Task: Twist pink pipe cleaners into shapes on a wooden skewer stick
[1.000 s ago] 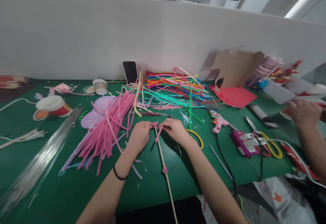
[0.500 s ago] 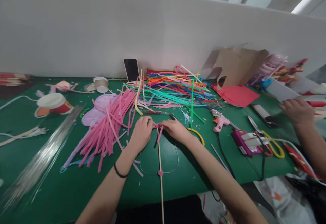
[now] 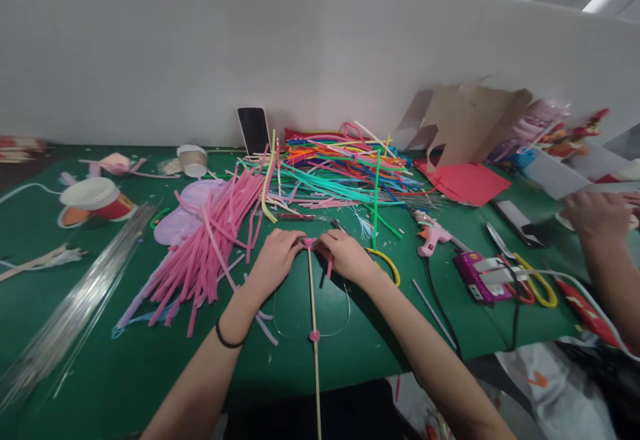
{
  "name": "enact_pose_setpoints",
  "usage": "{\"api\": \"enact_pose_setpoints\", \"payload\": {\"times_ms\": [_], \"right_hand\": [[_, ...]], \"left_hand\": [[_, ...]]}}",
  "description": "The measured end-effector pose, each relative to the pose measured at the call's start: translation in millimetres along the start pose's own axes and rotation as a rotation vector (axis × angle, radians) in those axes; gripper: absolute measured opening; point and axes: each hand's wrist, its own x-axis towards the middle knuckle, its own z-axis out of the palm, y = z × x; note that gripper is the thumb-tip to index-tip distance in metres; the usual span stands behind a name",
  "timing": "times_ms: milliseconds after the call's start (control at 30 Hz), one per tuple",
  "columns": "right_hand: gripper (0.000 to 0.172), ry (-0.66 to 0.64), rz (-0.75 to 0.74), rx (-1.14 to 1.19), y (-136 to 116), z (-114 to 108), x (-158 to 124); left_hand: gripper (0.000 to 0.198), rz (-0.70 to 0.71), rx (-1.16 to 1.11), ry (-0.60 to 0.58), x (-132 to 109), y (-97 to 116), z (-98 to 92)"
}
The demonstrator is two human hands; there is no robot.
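A pale wooden stick (image 3: 317, 377) runs from the table's front edge up between my hands. A pink pipe cleaner (image 3: 309, 243) is bent around its far end. My left hand (image 3: 278, 257) pinches this pipe cleaner from the left, fingertips close to the stick. My right hand (image 3: 347, 253) is closed on its right side, and a loose pink end hangs below those fingers. Lower on the stick sits a small pink knob (image 3: 315, 336). From it a thin clear wire (image 3: 349, 313) curves up on both sides towards my hands.
Pink pipe cleaners (image 3: 210, 260) lie at left beside silvery wires (image 3: 90, 293) and a paper cup (image 3: 97, 197). Behind are coloured pipe cleaners (image 3: 345, 167) and a phone (image 3: 254, 131). Right are a glue gun (image 3: 433, 237), scissors (image 3: 535, 280) and another person's hand (image 3: 597, 217).
The loose pink end has moved right, away from the stick, and now hangs under my right hand. The pink at the stick's top spreads wider. The other person's hand has shifted.
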Motion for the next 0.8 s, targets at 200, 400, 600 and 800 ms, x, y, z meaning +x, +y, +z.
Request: {"api": "enact_pose_setpoints", "payload": {"times_ms": [200,400,600,800], "right_hand": [[0.012,0.008,0.008,0.016,-2,1,3],[0.009,0.018,0.043,0.024,-4,5,2],[0.013,0.035,0.074,0.034,-7,13,2],[0.011,0.069,-0.026,0.047,-5,14,1]], "left_hand": [[0.019,-0.004,-0.017,0.041,-1,-5,-0.5],[0.016,-0.029,0.060,0.052,-2,-15,1.2],[0.010,-0.057,-0.005,0.027,0,-14,0.3],[0.010,-0.048,0.025,0.046,0,-13,0.1]]}}
